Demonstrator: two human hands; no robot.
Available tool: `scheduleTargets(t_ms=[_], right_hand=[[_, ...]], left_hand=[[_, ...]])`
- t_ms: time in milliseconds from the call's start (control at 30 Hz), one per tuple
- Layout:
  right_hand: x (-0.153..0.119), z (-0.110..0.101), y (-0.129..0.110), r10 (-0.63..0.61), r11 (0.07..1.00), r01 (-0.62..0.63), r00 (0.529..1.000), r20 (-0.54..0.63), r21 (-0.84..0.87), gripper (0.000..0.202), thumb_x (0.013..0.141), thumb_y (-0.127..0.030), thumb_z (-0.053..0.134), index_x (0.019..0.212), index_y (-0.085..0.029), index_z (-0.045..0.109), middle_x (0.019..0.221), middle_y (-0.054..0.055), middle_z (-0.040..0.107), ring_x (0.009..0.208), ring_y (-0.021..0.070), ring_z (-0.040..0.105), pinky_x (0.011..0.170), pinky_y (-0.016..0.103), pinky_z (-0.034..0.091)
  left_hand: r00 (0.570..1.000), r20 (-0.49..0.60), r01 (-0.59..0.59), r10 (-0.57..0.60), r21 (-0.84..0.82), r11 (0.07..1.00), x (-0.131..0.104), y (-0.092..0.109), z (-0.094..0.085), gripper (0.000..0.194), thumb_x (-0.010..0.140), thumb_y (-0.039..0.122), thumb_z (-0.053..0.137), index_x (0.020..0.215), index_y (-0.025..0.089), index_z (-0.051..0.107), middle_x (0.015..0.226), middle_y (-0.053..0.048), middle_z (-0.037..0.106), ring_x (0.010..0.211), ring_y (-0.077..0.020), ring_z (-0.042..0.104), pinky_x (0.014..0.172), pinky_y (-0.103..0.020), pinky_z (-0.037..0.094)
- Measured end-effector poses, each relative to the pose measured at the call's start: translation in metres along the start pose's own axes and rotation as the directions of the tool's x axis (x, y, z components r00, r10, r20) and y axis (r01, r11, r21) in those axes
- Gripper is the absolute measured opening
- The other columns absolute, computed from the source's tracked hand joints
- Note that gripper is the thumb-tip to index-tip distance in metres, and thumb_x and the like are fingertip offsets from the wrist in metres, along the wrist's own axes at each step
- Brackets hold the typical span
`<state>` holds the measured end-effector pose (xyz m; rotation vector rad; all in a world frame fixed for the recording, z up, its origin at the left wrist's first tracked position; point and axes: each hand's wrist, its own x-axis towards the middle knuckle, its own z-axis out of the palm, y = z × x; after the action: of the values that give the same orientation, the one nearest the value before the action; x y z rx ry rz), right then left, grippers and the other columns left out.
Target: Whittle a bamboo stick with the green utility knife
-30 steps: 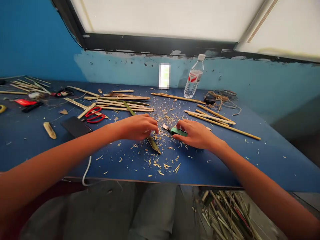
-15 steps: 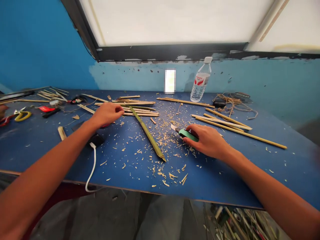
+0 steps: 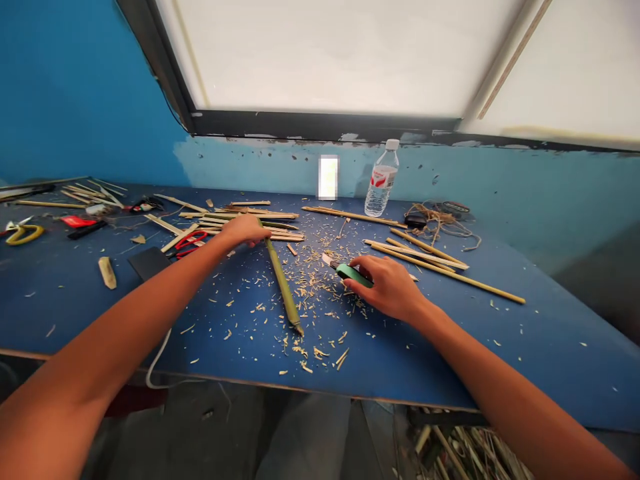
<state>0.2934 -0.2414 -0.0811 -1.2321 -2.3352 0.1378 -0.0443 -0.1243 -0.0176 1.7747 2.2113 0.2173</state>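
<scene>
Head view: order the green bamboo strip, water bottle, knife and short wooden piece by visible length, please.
1. Green bamboo strip
2. Water bottle and knife, unranked: they look alike, and the right hand hides part of the knife
3. Short wooden piece

l fingers (image 3: pixel 262 233) on bamboo strip's (image 3: pixel 283 283) far end; r fingers (image 3: pixel 369 265) w/ grn cutter (image 3: pixel 354 275).

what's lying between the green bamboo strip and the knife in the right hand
Pale shavings, scattered over the blue tabletop, lie between the green bamboo strip and the knife; the head view shows this.
</scene>
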Motion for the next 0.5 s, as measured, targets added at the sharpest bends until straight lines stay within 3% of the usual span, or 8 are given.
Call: scheduleTargets(t_ms=[100,167,300,400,500], right_hand=[[0.000,0.000,0.001,0.015,0.998,-0.014,1.000,-0.021,0.054,0.031,0.099,-0.044,0.068,0.117,-0.019,0.068,0.103,0.004,0.071,0.088,0.0206,0.066,0.084,0.039,0.052],[0.000,-0.001,0.000,0.035,0.993,-0.030,0.998,-0.045,0.112,0.032,0.100,-0.044,0.067,0.118,-0.019,0.068,0.103,0.004,0.071,0.090,0.0210,0.066,0.087,0.041,0.053],[0.001,-0.005,-0.005,0.083,0.949,-0.055,0.994,-0.077,0.312,0.037,0.101,-0.048,0.064,0.123,-0.017,0.065,0.103,0.006,0.069,0.088,0.0204,0.066,0.083,0.040,0.054],[0.004,-0.007,-0.008,0.100,0.855,-0.068,0.994,-0.034,0.513,0.042,0.106,-0.051,0.051,0.127,-0.016,0.060,0.093,0.004,0.068,0.074,0.0169,0.066,0.069,0.032,0.054],[0.005,-0.008,-0.011,0.096,0.751,-0.073,0.995,0.001,0.657,0.044,0.109,-0.051,0.037,0.126,-0.016,0.057,0.077,0.000,0.063,0.065,0.0155,0.064,0.061,0.029,0.051]], left_hand=[[0.999,0.050,0.031,-0.019,-0.253,0.967,-0.009,0.008,-0.003,0.030,0.101,0.039,0.069,0.118,0.014,0.068,0.113,-0.008,0.072,0.095,-0.0223,0.072,0.083,-0.040,0.063],[0.998,0.057,0.017,0.009,-0.442,0.897,-0.018,0.015,-0.004,0.031,0.102,0.039,0.067,0.121,0.014,0.067,0.114,-0.009,0.071,0.093,-0.0211,0.071,0.080,-0.039,0.063],[0.993,0.029,-0.057,0.118,-0.747,0.663,-0.043,0.029,-0.007,0.032,0.104,0.041,0.064,0.123,0.015,0.064,0.106,-0.007,0.069,0.080,-0.0169,0.068,0.069,-0.032,0.061],[0.974,-0.026,-0.129,0.227,-0.881,0.454,-0.068,0.040,-0.012,0.031,0.106,0.042,0.058,0.123,0.016,0.060,0.091,-0.001,0.062,0.062,-0.0107,0.056,0.050,-0.022,0.049],[0.932,-0.087,-0.189,0.352,-0.945,0.266,-0.101,0.050,-0.015,0.012,0.102,0.024,0.052,0.114,0.021,0.055,0.080,0.003,0.050,0.061,-0.0113,0.056,0.040,-0.016,0.039]])
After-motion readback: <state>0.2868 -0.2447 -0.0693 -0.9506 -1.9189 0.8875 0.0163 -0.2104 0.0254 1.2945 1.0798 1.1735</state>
